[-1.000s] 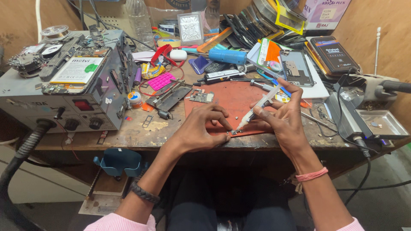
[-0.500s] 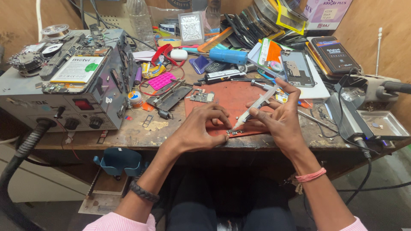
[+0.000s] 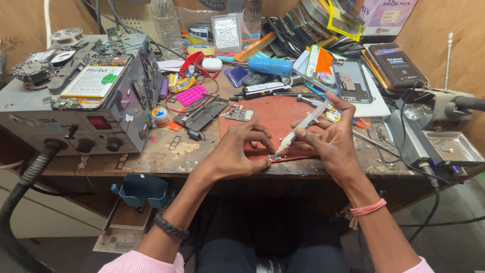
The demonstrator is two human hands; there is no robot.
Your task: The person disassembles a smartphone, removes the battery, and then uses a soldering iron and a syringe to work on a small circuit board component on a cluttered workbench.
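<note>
My right hand (image 3: 331, 144) grips a white syringe (image 3: 303, 126) slanted down to the left, its tip touching a small circuit part (image 3: 277, 157) at the near edge of the red-brown mat (image 3: 275, 114). My left hand (image 3: 241, 149) rests on the mat with fingertips pinning that small part in place. A green circuit board (image 3: 239, 113) lies on the mat's far left corner, apart from both hands.
A grey rework station (image 3: 76, 116) with knobs and a thick hose fills the left. Phones, boxes, a blue cylinder (image 3: 270, 66) and tools crowd the back. A metal tray (image 3: 449, 146) and a stand sit right. A dark metal jig (image 3: 202, 114) lies left of the mat.
The syringe in my right hand has tilted slightly, its tip staying on the small part. My left hand keeps holding the part with little movement.
</note>
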